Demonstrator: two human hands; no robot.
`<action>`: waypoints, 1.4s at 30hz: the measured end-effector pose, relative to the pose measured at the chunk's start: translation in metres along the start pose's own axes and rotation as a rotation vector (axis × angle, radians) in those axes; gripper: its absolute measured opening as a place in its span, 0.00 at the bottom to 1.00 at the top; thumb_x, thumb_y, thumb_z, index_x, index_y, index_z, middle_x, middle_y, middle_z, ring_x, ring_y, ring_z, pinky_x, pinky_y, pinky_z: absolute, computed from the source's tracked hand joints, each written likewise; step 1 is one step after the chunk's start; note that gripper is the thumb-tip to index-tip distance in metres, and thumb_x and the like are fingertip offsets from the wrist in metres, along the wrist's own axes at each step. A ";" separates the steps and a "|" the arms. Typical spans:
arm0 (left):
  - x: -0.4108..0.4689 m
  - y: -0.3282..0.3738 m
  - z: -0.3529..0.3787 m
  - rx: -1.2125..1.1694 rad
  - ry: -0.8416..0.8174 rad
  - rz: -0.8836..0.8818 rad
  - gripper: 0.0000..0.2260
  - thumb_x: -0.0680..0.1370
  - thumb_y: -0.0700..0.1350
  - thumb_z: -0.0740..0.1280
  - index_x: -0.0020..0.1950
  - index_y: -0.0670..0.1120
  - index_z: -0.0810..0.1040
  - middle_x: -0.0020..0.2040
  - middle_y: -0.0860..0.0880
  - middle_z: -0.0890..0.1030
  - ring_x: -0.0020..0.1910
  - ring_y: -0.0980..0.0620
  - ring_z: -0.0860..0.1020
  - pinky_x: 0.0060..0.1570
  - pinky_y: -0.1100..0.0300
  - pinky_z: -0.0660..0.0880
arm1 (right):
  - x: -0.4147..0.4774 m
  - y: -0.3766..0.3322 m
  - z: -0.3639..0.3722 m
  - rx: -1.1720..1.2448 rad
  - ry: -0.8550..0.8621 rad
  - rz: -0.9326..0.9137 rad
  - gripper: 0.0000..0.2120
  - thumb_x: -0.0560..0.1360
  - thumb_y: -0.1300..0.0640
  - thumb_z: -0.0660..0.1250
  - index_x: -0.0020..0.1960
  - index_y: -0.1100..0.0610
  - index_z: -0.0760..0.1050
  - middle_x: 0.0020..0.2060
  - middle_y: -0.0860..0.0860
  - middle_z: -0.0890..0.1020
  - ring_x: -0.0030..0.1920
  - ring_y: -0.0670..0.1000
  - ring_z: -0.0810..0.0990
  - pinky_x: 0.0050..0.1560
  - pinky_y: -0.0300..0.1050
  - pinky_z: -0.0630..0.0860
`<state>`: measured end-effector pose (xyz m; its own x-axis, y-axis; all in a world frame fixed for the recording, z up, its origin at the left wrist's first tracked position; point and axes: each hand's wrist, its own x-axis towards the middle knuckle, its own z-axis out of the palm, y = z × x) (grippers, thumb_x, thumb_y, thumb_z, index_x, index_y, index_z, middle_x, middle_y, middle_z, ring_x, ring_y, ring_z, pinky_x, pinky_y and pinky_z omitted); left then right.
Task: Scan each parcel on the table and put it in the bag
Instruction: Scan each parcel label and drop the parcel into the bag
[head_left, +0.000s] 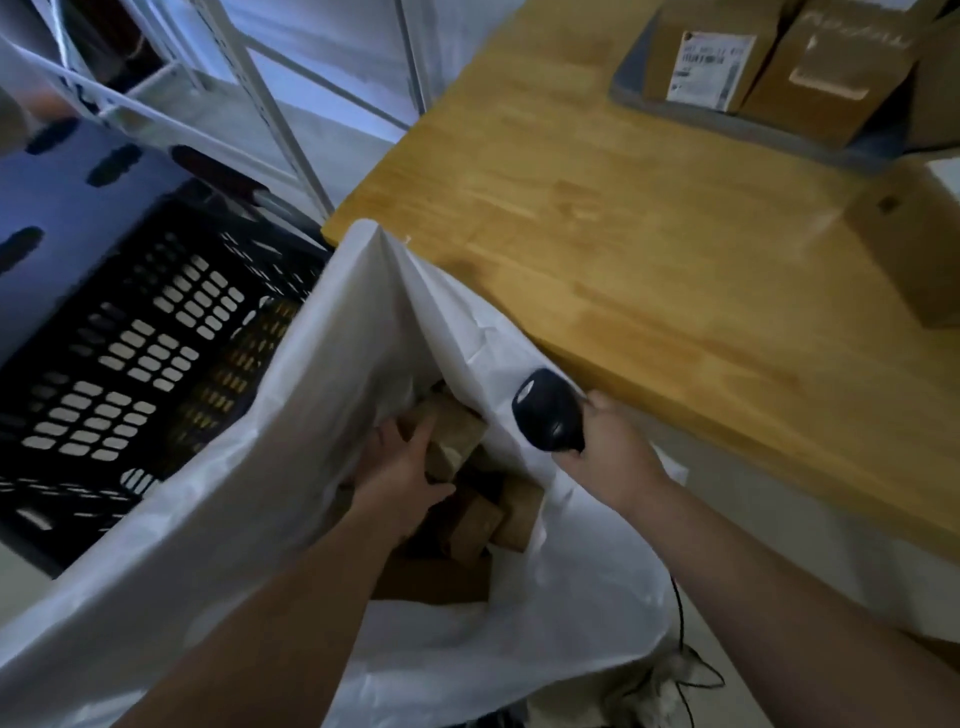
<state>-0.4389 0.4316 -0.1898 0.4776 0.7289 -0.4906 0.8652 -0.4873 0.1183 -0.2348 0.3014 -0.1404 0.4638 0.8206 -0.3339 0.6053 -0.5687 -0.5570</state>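
Brown cardboard parcel (457, 431), a small one, is in the left hand (400, 467). The fingers curl over its top and the thumb comes round the near side, so it's a proper hold. Hand and parcel are both down inside the mouth of the white bag (260, 493), which stands open just off the near-left corner of the table (649, 249).

Under the held parcel I count 2 more small brown parcels (472, 525) lying tilted against each other. Below them is 1 bigger flat brown piece (431, 577), though it's dark in there and I can't tell exactly what it is.

The right hand (608, 452) is wrapped round the grip of 1 black scanner (548, 410). Its head pokes up and left, right against the bag's right-hand edge, beside the table's front side. A thin black cable (680, 623) runs down below that forearm to a tangle on the floor.

Further out on the wooden table there's 1 grey tray (753, 124) at the far right. I can make out 2 brown boxes in it, and the left box (706, 57) has a white label. Another brown box (914, 249) sits on its own on the tabletop at the right edge of view, well apart from the bag.

Left of the bag is 1 black slotted crate (130, 338), with a white metal shelf frame (270, 104) behind it.
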 end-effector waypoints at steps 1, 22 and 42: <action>0.000 0.002 0.006 0.062 0.053 0.038 0.42 0.72 0.62 0.70 0.78 0.57 0.50 0.74 0.40 0.49 0.72 0.37 0.53 0.69 0.46 0.59 | -0.004 0.002 0.005 -0.016 0.097 -0.022 0.14 0.73 0.55 0.69 0.55 0.60 0.75 0.52 0.55 0.73 0.46 0.56 0.78 0.44 0.48 0.75; 0.049 -0.010 0.052 -0.139 -0.137 0.020 0.41 0.73 0.62 0.67 0.78 0.55 0.48 0.76 0.41 0.54 0.71 0.38 0.62 0.65 0.46 0.68 | -0.012 0.027 0.027 -0.069 0.329 -0.171 0.15 0.71 0.59 0.73 0.54 0.63 0.75 0.55 0.57 0.69 0.40 0.56 0.76 0.40 0.50 0.77; -0.058 0.053 -0.061 -0.065 -0.014 0.260 0.20 0.80 0.49 0.61 0.70 0.46 0.66 0.64 0.42 0.72 0.59 0.43 0.74 0.58 0.45 0.74 | -0.069 0.000 -0.030 0.079 0.109 0.053 0.12 0.72 0.57 0.70 0.55 0.54 0.76 0.75 0.54 0.58 0.67 0.54 0.66 0.62 0.43 0.68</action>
<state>-0.4112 0.3927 -0.1027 0.6836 0.5758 -0.4486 0.7216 -0.6254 0.2970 -0.2479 0.2428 -0.0946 0.5639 0.7762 -0.2819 0.5275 -0.6012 -0.6002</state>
